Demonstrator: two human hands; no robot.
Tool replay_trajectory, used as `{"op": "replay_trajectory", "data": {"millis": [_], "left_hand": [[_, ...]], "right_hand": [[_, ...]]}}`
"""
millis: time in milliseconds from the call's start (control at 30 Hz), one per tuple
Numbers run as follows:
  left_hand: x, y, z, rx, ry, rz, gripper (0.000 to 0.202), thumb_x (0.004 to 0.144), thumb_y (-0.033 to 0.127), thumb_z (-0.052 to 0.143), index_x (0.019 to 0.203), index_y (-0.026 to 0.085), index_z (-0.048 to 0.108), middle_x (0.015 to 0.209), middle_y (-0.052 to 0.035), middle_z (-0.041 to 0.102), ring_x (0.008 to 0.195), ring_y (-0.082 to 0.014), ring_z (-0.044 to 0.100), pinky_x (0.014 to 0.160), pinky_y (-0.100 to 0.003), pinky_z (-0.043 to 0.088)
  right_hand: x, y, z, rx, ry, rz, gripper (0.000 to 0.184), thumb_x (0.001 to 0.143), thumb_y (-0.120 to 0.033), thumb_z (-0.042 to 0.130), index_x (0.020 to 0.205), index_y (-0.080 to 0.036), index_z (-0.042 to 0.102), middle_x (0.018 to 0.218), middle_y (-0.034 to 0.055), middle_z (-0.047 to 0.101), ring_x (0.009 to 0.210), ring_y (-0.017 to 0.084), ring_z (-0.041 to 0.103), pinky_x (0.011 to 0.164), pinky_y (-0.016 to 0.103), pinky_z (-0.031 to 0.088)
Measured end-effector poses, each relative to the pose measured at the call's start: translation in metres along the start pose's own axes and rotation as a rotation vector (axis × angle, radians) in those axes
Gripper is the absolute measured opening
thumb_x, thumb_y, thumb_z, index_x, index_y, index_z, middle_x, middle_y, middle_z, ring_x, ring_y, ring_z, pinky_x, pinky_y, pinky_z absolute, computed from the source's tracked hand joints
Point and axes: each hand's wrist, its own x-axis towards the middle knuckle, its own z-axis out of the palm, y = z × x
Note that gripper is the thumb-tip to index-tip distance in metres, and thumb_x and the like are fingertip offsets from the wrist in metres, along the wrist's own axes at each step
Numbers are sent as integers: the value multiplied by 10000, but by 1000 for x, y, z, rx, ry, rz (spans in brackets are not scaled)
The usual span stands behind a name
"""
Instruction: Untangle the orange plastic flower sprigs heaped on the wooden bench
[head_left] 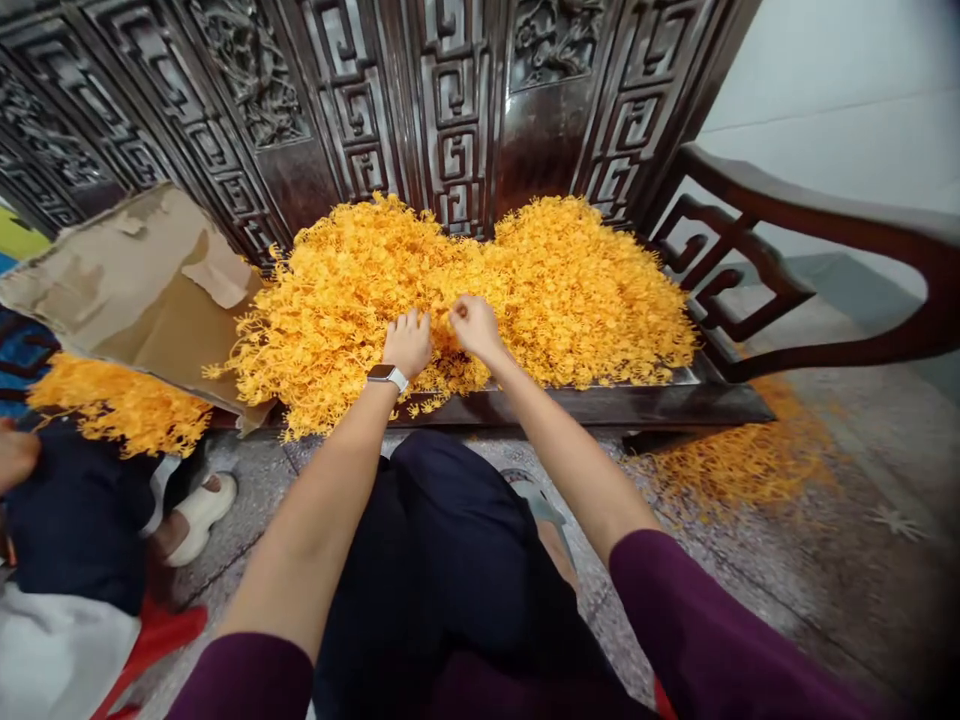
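A big heap of small orange plastic pieces (592, 290), with thin stems and splayed ends, covers the seat of a dark carved wooden bench (540, 408). Over the front middle of the heap is my left hand (407, 343), a watch (388, 375) at its wrist. Its fingers are bent down towards the pieces, and their tips are partly hidden. Just to its right, my right hand (477, 326) is closed in a pinch, thumb against curled fingers. Whatever lies in either grip is too small or hidden to make out.
A torn cardboard sheet (142, 280) leans at the left, with more orange pieces (124, 400) beside it. A co-worker's leg (71, 510) and shoe (202, 515) are at lower left. The bench's armrest (817, 200) stands right; orange bits (739, 465) litter the floor below.
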Motion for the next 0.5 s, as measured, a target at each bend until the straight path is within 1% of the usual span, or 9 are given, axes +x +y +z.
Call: {"op": "replay_trajectory", "data": {"millis": [67,100,167,233,267,300,367,433,500], "left_hand": [[0,-3,5,-30,-32,-7,649,999,334,501,1586,80,395,1642,-243,396,1388,-396,457,1135,-533,388],[0,-4,8,-40,-49,-8,663,997,327,495,1600,78,374,1664,-239,371,1407,-393,446,1147,-537,382],[0,-5,12,-50,-75,3,683,993,309,484,1620,77,344,1695,-234,326,1435,-392,427,1163,-554,369],[0,-3,15,-59,-77,6,694,989,299,480,1629,73,334,1715,-239,286,1450,-398,413,1173,-573,354],[1,-3,15,-66,-69,4,695,988,294,477,1631,71,332,1721,-241,271,1453,-401,410,1176,-580,346],[2,-2,15,-75,-61,0,695,987,287,473,1632,70,332,1726,-242,261,1453,-403,409,1178,-585,340],[3,0,15,-98,-56,-15,703,980,274,474,1636,68,328,1731,-239,252,1451,-406,409,1179,-590,335],[3,2,14,-122,-62,-40,715,970,266,485,1641,74,325,1731,-231,258,1452,-405,404,1179,-587,332],[2,4,14,-137,-63,-62,720,962,257,489,1642,84,330,1729,-224,271,1453,-402,398,1177,-583,329]], "right_hand": [[14,-9,-13,70,15,-2,86,944,-224,521,862,-216,546,876,39,631,843,191,596,785,318,509],[23,-14,-22,142,19,-2,75,964,-246,512,899,-223,539,881,24,621,805,170,582,731,296,501],[46,-27,-39,358,4,4,58,971,-267,558,930,-234,533,855,-8,596,720,133,547,644,262,466],[70,-42,-57,582,-35,30,118,957,-237,631,900,-225,529,775,-49,561,631,91,502,596,234,424],[81,-50,-66,651,-51,52,147,968,-220,636,876,-214,521,727,-71,539,591,68,481,587,221,405],[93,-60,-75,675,-57,76,170,1000,-212,601,857,-201,510,683,-92,515,555,45,464,584,207,387],[113,-82,-93,662,-36,127,236,1060,-182,462,825,-182,487,609,-123,480,501,6,444,583,196,358],[132,-106,-112,629,10,146,280,1056,-98,359,811,-186,463,545,-145,470,467,-10,439,576,204,351],[147,-129,-132,602,71,118,316,1017,2,322,802,-205,424,489,-167,462,444,-10,430,568,214,351]]}}
